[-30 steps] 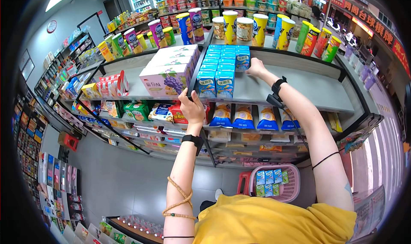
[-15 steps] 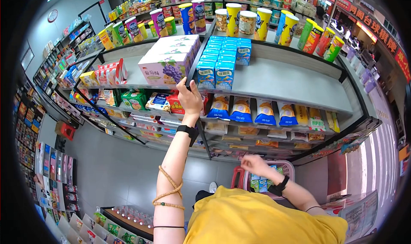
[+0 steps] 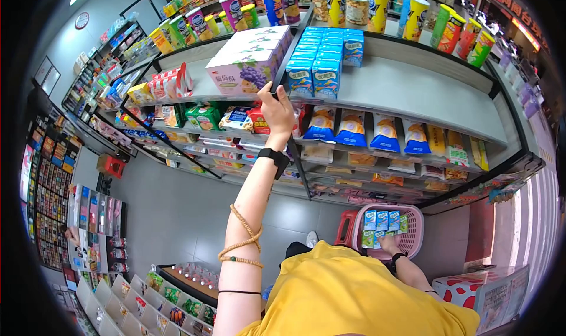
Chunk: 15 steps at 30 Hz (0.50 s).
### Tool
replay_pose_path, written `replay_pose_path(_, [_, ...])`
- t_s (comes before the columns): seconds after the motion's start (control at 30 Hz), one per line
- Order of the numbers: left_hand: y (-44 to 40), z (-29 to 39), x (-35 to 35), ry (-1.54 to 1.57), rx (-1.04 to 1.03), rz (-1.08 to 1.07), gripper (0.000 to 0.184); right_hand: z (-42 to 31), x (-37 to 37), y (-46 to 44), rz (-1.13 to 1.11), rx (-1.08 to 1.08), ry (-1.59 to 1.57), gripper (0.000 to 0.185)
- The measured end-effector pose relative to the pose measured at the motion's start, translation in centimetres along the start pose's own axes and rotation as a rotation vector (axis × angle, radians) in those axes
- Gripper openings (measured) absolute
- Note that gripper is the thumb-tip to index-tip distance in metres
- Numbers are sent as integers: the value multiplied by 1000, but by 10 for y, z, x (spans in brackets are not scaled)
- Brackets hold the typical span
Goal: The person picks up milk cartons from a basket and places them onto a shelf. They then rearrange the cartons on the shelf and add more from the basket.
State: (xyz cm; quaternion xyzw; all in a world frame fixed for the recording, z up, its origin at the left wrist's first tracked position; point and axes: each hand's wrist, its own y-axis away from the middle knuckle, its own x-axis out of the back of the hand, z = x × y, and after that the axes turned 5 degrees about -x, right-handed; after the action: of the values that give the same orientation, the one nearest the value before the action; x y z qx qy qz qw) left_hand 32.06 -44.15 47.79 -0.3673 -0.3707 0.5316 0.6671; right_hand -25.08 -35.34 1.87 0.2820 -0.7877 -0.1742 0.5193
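My left hand [image 3: 277, 113] is closed round the black upright post [image 3: 286, 65] between two shelf sections. Just left of it stands a stack of pale purple boxes [image 3: 243, 75] with grapes printed on them. On the right, blue drink cartons [image 3: 314, 76] stand in tight rows on the same shelf. My right hand [image 3: 388, 243] is down inside the pink basket [image 3: 417, 227], at the drink cartons [image 3: 382, 220] lying there. Those cartons are blue and green. Its fingertips are too small and partly hidden, so I cannot tell whether they hold a carton.
A red stool [image 3: 346, 227] touches the basket's left side. Tall snack canisters [image 3: 336, 6] line the top ledge. Blue and white snack bags [image 3: 352, 128] fill the shelf below the cartons. Bins of packets [image 3: 141, 303] and a tray of bottles [image 3: 191, 277] stand at lower left.
My right hand has gone down into the basket from above it. My left hand keeps its hold on the post. The view has tilted down, showing more of the basket and cartons.
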Motion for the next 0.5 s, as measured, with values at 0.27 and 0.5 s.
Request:
replay_pose_path(0.27, [1,-4,-1,12,17,-20,39,35,-66,-14,241,-82,-68,28])
replay_pose_path(0.5, [0,-1,-3,-52,-55,43,41,21,-63,10,74,-110,-108,24])
